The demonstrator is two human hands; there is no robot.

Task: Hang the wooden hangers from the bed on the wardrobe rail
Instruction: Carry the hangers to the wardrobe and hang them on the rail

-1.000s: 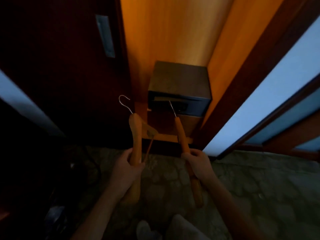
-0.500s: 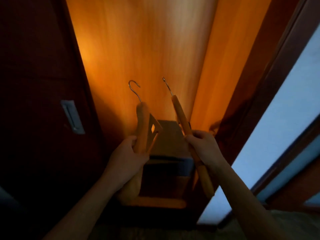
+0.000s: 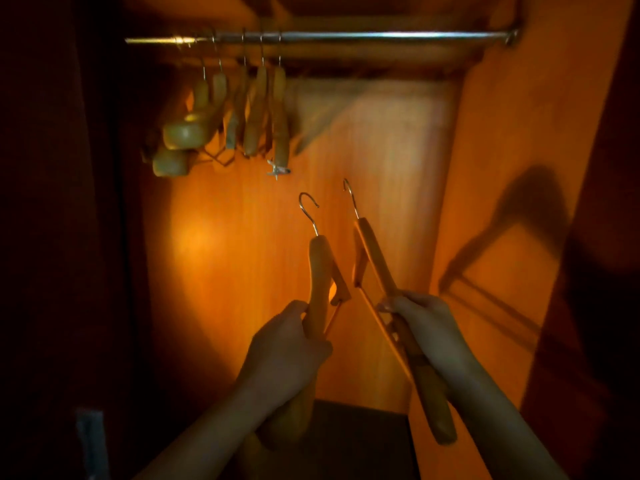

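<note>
Your left hand (image 3: pixel 284 344) is curled tight round the lower arm of the left hanger (image 3: pixel 320 268), smooth rounded wood with a thin metal hook curving open at its top. Your right hand (image 3: pixel 426 323) grips the right hanger (image 3: pixel 374 258), flatter and slimmer, seen edge-on, with a slim bar under it and its wire hook leaning toward 11 o'clock. Both hangers sit at the centre of your view, close together but apart, well below the rail (image 3: pixel 381 37), a shiny metal tube running across at 12 o'clock. At 11 o'clock a bunch of hung hangers (image 3: pixel 256 112) crowds the rail's left part, pale wood with thick rounded ends; the rail to their right is bare. Behind lies the glossy orange back panel (image 3: pixel 242 254). The side wall (image 3: pixel 512 168) at 3 o'clock carries a hanger-shaped shadow (image 3: pixel 502 254). A dark box (image 3: pixel 360 438) sits at 6 o'clock.
</note>
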